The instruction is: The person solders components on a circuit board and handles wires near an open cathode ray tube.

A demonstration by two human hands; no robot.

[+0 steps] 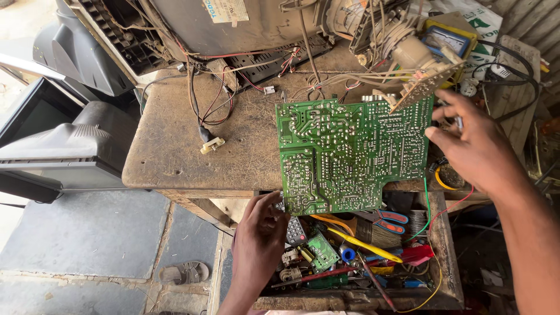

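Note:
A large green circuit board (350, 154) lies solder side up over the front edge of a worn wooden bench (175, 151). My left hand (259, 236) grips the board's lower left corner from below. My right hand (475, 146) holds the board's right edge, fingers curled around it. A smaller brown board (423, 87) with wires stands tilted at the green board's upper right corner, tied by cables to the opened television chassis (251, 29) at the back.
An open drawer (446, 256) under the bench holds pliers, a brush, screwdrivers, small boards and several loose wires. Grey television cabinets (70, 146) stand at the left. A sandal (184, 272) lies on the floor. A yellow meter (449, 38) sits at the back right.

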